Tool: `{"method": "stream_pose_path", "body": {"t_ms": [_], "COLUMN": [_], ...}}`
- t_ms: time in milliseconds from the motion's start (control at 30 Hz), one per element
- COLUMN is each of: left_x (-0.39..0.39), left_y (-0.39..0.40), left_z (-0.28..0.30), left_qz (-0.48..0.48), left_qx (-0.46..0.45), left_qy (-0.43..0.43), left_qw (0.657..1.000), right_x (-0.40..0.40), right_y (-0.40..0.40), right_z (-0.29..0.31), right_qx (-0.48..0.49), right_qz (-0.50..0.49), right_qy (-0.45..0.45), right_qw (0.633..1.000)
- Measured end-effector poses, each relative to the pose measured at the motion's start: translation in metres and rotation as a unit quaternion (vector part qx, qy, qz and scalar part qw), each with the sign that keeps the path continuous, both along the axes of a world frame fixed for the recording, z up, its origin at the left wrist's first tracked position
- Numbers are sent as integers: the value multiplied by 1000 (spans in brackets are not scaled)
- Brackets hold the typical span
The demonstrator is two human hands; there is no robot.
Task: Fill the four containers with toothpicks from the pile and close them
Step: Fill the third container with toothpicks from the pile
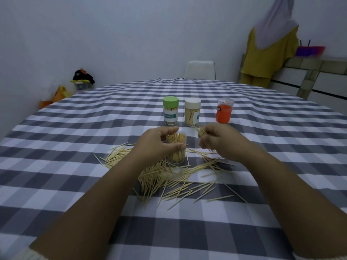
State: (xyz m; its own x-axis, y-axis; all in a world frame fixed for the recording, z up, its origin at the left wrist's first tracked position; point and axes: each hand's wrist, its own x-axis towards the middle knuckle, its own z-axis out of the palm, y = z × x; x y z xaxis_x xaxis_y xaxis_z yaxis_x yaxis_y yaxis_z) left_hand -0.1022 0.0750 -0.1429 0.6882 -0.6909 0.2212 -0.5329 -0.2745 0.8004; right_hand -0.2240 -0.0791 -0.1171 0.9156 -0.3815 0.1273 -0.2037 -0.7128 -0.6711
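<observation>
My left hand (156,142) grips a clear open container (176,155) packed with upright toothpicks, standing at the far edge of the toothpick pile (169,177). To its right, my right hand (218,140) pinches a small bundle of toothpicks (200,131), apart from the container's mouth. Farther back stand a green-lidded container (170,110) and a white-lidded container (192,114), both holding toothpicks with lids on. An orange container (224,113) stands at the right; its contents cannot be made out.
A grey and white checked cloth (75,147) covers the table. A white chair (200,70) stands at the far edge. A person in a yellow garment (270,51) stands at the back right beside a counter (309,79). Bags (82,77) lie on the floor at left.
</observation>
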Motion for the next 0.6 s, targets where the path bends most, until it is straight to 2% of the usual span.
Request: {"method": "stream_pose_path", "body": {"t_ms": [67,167,300,367,500,600], "left_x": [-3,-5,-8,-9,-13,-14], "left_y": [-1,-4,-8,-9,-9,-10], "left_z": [-1,-3,-5,-6,-5,-5], "left_qz": [-3,-9,-15,-16,-27,-30], "left_qx": [1,-6,0,-3,-14,-16], "left_qy": [-1,4,6,1,2,-3], "left_qw": [1000,1000,1000,1000,1000,999], "right_x": [4,11,16,18,22,23], "right_y": [4,9,17,22,29,33], "right_z": [-2,-3,-3,-4,-9,-15], "right_qx": [111,260,395,418,424,356], "right_qz": [-25,-55,-56,-57,-56,-58], "right_qy": [-103,-240,-332,-351,-343,-306], "right_qw": [988,933,855,836,836,881]}}
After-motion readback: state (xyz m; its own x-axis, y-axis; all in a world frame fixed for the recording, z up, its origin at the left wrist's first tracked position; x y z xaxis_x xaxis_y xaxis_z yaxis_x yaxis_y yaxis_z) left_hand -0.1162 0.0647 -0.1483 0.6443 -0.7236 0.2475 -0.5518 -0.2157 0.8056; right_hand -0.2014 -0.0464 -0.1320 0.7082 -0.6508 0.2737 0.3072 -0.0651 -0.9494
